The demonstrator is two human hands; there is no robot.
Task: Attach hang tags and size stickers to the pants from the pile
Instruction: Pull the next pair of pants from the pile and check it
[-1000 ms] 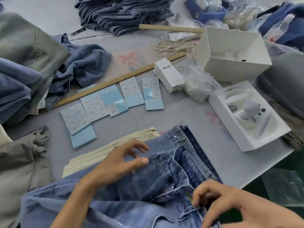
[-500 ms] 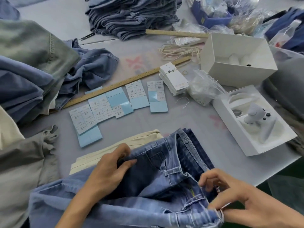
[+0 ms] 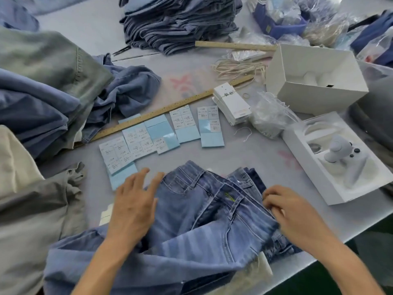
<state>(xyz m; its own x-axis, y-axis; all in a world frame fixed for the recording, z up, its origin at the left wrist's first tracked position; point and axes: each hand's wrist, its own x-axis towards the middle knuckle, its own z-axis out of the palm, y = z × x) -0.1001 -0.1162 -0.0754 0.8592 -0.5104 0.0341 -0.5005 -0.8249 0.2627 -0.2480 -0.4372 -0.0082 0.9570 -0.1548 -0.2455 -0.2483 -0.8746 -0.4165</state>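
A pair of light blue jeans [image 3: 191, 211] lies in front of me, waistband pointing away. My left hand [image 3: 134, 205] rests flat on the left side of the jeans with fingers spread. My right hand [image 3: 291, 213] has its fingers curled on the right edge of the waistband, gripping the denim. Sheets of size stickers [image 3: 157, 133] on blue backing lie in a row beyond the jeans. A stack of white hang tags [image 3: 231, 104] sits to their right, with a bundle of beige strings [image 3: 238, 68] behind it.
A long wooden ruler [image 3: 170, 108] runs diagonally behind the stickers. Loose pants [image 3: 42, 92] are heaped at the left, and a folded stack [image 3: 178, 22] stands at the back. White boxes [image 3: 314, 79] and a tagging gun [image 3: 338, 150] stand at the right near the table edge.
The jeans have been pulled up and spread flatter on the table, covering the cream garment. My left hand let go of the denim and now lies flat; my right hand moved to the waistband's right edge.
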